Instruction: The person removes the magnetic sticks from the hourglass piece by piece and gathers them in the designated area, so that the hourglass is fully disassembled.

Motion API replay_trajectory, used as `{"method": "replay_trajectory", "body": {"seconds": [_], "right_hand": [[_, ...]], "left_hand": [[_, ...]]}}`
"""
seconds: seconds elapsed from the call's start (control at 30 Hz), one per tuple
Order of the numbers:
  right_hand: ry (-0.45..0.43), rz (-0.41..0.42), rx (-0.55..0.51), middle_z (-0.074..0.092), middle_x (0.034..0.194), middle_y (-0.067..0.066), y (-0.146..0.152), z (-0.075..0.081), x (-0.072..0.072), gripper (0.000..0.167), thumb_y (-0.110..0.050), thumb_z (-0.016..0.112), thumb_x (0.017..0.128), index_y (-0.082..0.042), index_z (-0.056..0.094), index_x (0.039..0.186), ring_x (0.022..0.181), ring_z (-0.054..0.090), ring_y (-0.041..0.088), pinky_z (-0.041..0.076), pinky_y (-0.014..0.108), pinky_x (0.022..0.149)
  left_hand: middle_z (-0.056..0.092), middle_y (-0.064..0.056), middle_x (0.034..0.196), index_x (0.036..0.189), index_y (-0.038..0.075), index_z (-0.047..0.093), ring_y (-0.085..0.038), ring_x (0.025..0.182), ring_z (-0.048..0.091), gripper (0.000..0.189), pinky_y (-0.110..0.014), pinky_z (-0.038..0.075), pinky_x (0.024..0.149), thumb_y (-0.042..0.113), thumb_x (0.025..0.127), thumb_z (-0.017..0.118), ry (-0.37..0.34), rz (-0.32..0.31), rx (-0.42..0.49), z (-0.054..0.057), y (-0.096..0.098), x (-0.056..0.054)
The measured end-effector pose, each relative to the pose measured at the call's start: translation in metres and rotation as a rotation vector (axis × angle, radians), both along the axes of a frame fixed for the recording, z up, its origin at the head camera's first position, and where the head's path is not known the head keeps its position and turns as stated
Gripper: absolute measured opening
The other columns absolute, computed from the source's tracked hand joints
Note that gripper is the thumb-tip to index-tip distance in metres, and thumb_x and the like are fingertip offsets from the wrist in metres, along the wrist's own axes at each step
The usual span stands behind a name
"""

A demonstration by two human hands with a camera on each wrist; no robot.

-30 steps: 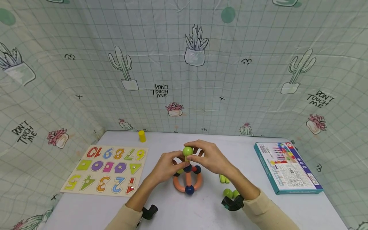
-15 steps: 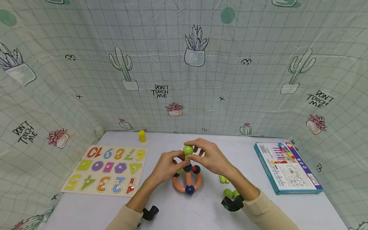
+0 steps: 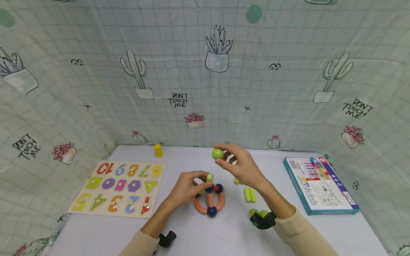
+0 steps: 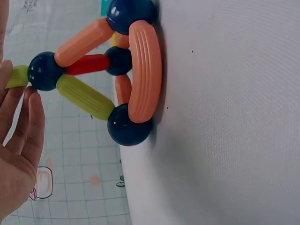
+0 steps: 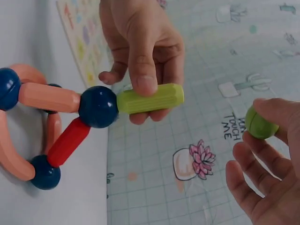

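Note:
My left hand (image 3: 186, 188) pinches an upright yellow-green rod (image 5: 159, 98) between thumb and fingers. The rod's lower end meets the dark blue ball (image 5: 98, 107) at the top of a small frame of rods and balls. That frame stands on the table, with curved orange rods (image 4: 145, 72) at its base, and a red rod (image 5: 69, 141) and a green rod (image 4: 85, 97) sloping up to the top ball. Above and to the right, my right hand (image 3: 245, 165) holds a green ball (image 3: 217, 154) by thumb and fingertips, apart from the rod's free end.
Right of the frame lie two green rods (image 3: 250, 195), a yellow piece (image 3: 237, 181) and two green balls (image 3: 253, 212) partly behind the wrist camera. A number puzzle board (image 3: 120, 189) is at left, a box (image 3: 321, 186) at right, and a yellow cylinder (image 3: 158, 150) at the back.
The green ball has come off the top of the green rod. My right hand has carried it up and to the right; my left hand stays on the rod.

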State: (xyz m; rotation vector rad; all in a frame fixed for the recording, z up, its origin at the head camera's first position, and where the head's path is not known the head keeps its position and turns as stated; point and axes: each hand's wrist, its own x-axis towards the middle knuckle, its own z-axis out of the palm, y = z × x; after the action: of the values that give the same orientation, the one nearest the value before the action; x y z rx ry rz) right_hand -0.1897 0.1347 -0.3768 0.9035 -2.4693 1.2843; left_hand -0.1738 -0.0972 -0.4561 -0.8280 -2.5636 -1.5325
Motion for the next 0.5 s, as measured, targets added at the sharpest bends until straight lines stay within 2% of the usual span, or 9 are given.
{"method": "replay_trajectory", "body": {"seconds": [0.23,0.33,0.5], "right_hand": [[-0.099,0.009,0.072,0.066,0.115,-0.009,0.023,-0.003,0.001,0.043,-0.029,0.072,0.096,-0.025,0.059,0.136,0.095,0.061,0.009,0.054,0.033,0.08],[-0.158,0.006,0.114,0.066,0.11,-0.009,0.039,-0.006,0.002,0.039,-0.031,0.072,0.095,-0.023,0.06,0.131,0.094,0.062,0.01,0.053,0.033,0.08],[-0.253,0.001,0.213,0.067,0.104,-0.01,0.074,-0.02,0.007,0.032,-0.035,0.075,0.092,-0.023,0.067,0.12,0.09,0.06,0.011,0.05,0.029,0.075]], "left_hand": [[0.075,0.0,0.106,0.116,0.011,0.074,-0.02,0.092,0.071,0.029,-0.023,0.057,0.071,0.023,0.09,0.078,-0.005,0.002,-0.032,0.001,0.001,-0.001],[0.075,0.001,0.106,0.116,0.012,0.074,-0.019,0.092,0.071,0.029,-0.023,0.056,0.071,0.023,0.09,0.078,-0.011,0.01,-0.037,0.002,0.001,0.0],[0.075,0.0,0.108,0.118,0.012,0.073,-0.021,0.092,0.07,0.031,-0.024,0.056,0.073,0.023,0.09,0.078,-0.039,0.011,-0.026,0.002,0.0,-0.001]]}}
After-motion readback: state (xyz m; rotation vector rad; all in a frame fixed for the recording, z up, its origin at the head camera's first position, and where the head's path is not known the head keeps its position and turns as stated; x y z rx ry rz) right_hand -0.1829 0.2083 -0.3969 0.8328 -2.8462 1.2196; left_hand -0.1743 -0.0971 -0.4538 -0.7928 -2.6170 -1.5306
